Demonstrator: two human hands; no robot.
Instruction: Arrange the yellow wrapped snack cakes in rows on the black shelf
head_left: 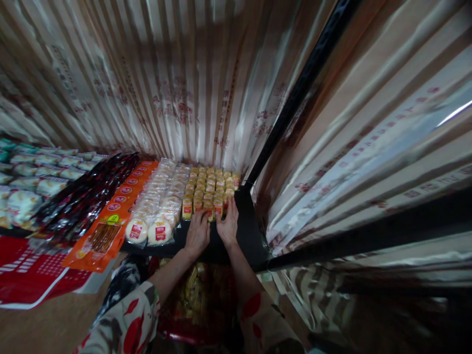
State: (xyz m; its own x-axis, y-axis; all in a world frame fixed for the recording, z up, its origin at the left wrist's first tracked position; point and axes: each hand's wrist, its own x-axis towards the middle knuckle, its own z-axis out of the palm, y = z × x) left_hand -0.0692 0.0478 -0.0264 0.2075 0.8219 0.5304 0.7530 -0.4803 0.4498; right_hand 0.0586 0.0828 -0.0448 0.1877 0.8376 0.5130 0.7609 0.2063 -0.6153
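Observation:
Small yellow wrapped snack packets [187,205] with red labels stand in tight rows on a black shelf [248,233]. My left hand [199,232] is at the front row, its fingers bent and pressed together against a packet there. My right hand [228,223] lies at the row's right end, fingers stretched forward along the packets and thumb apart. Its fingertips touch the right-hand packets; whether one sits between thumb and fingers is hidden. Left of them are columns of round white wrapped cakes [160,232] with red labels.
Orange snack packs [101,241], dark shiny packets [92,191] and white bags [24,204] line the shelf to the left. A black upright post [291,113] rises at the shelf corner. Below stands a red container [191,334] with yellow packets. Printed pleated sheeting [184,88] hangs behind.

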